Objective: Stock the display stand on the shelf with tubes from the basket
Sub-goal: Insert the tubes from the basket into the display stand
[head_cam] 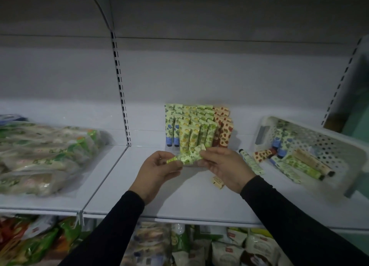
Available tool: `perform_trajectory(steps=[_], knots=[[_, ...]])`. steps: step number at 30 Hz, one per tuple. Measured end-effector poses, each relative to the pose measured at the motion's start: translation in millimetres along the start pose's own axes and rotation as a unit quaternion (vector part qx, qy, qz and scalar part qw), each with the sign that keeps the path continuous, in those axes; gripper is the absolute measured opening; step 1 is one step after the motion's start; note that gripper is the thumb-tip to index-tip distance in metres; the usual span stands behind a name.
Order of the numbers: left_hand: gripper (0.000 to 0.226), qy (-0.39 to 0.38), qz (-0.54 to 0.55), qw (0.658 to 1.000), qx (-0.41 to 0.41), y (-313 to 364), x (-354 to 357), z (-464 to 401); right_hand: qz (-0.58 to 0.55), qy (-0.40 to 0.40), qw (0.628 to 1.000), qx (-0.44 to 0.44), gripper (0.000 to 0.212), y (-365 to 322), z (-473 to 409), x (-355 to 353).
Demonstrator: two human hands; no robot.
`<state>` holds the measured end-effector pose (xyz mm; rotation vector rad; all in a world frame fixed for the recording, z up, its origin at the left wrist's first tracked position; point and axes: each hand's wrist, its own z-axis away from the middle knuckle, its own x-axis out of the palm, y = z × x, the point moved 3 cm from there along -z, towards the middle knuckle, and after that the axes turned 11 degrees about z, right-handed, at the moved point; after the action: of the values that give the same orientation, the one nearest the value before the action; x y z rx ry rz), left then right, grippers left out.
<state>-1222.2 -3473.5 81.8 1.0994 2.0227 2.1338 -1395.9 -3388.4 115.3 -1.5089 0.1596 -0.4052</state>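
Tubes (297, 164) in basket (339, 138), perhaps 6

Display stand (169, 148) mostly behind tubes (196, 126)

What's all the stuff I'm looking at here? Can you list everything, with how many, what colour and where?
display stand: one, packed with upright tubes in blue-flowered, yellow, green and red-spotted rows, at the back of the shelf
held tube: one, green and cream, between both hands
basket: one, white with holes, tipped on the shelf at right, several tubes spilling out
loose tubes: two on the shelf beside the basket, one pale, one red-spotted
small box: one, tan, on the shelf under the right wrist
bagged goods: a pile, green and clear, left shelf
shelf: white
left hand: grips the tube's cap end
right hand: pinches its flat end
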Motion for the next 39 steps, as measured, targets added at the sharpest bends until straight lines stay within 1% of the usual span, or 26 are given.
perform_trajectory(steps=[2,5,8,10,11,12,13,15,16,18,19,20,21,23,27,31,36,39], knots=[[0.027,-0.008,-0.059,0.998,0.0,-4,3,2,-0.001,0.005,1.0,-0.021,0.03,-5,2,-3],[0.018,-0.032,-0.122,0.992,0.017,-6,14,6,0.064,0.022,0.997,-0.048,0.029,-8,3,-5],[0.018,-0.058,-0.174,0.982,0.032,-6,18,8,0.099,0.02,0.994,-0.051,0.024,-11,4,-6],[0.022,-0.072,-0.217,0.973,0.036,-6,16,6,0.168,0.04,0.982,-0.081,0.015,-17,5,-10],[0.022,-0.07,-0.261,0.962,0.045,-5,12,4,0.209,0.057,0.971,-0.103,0.012,-21,5,-13],[0.021,-0.056,-0.328,0.941,0.062,-2,7,2,0.248,0.078,0.958,-0.126,0.009,-26,5,-16],[0.021,-0.033,-0.406,0.909,0.083,2,0,0,0.277,0.099,0.944,-0.147,0.008,-32,6,-20],[0.033,0.006,-0.553,0.826,0.113,11,-15,-4,0.302,0.132,0.926,-0.183,0.005,-44,5,-27],[0.042,0.016,-0.605,0.788,0.108,12,-24,-6,0.307,0.145,0.92,-0.197,0.004,-49,3,-30],[0.062,0.015,-0.684,0.725,0.074,10,-40,-11,0.325,0.166,0.906,-0.215,0.008,-56,0,-34],[0.07,0.002,-0.708,0.703,0.064,6,-45,-12,0.341,0.176,0.897,-0.219,0.009,-58,-2,-34],[0.072,-0.015,-0.722,0.689,0.064,2,-49,-13,0.359,0.187,0.887,-0.224,0.01,-59,-4,-35],[0.07,-0.03,-0.729,0.681,0.068,-1,-51,-14,0.377,0.197,0.875,-0.229,0.011,-61,-6,-34],[0.063,-0.047,-0.729,0.678,0.078,-5,-53,-15,0.4,0.209,0.859,-0.241,0.013,-63,-9,-33],[0.063,-0.053,-0.737,0.67,0.071,-9,-55,-15,0.415,0.206,0.849,-0.255,0.018,-63,-20,-29],[0.07,-0.051,-0.738,0.668,0.081,-8,-54,-15,0.432,0.198,0.839,-0.264,0.018,-58,-27,-21],[0.06,-0.048,-0.735,0.67,0.09,-8,-54,-15,0.47,0.2,0.816,-0.271,0.018,-55,-30,-12],[0.064,-0.052,-0.732,0.672,0.096,-7,-54,-15,0.488,0.197,0.806,-0.271,0.019,-55,-34,-10]])
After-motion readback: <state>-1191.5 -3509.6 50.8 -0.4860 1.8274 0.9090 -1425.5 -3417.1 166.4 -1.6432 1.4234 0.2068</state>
